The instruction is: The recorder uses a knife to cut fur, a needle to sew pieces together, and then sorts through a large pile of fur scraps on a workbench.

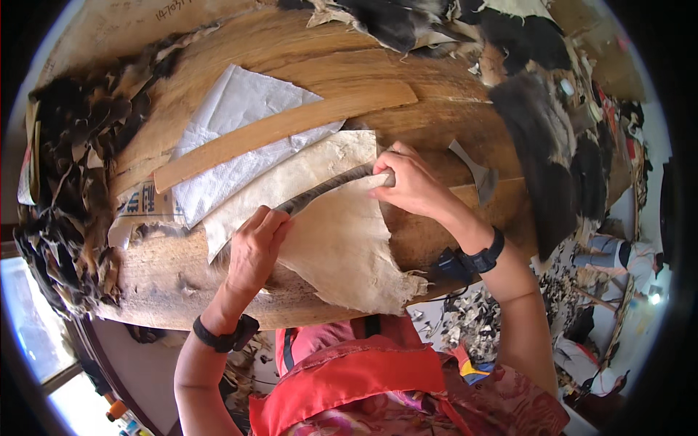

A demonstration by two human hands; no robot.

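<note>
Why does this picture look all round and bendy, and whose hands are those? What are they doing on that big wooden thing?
The picture comes from a small camera worn on a person's head, looking down at their own hands. Its lens sees very wide, so straight edges bend near the rim. There is no machine here, only two bare hands, each with a black band on the wrist.

The left hand and the right hand each grip one end of a long, dark, slightly curved tool. It lies across a pale, stiff sheet that looks like dried hide.

The sheet rests on a big rounded wooden board. Also on the board are a crinkled white woven sheet, a flat wooden strip and a small grey metal blade. Piles of dark fur pieces sit around the edges.
</note>
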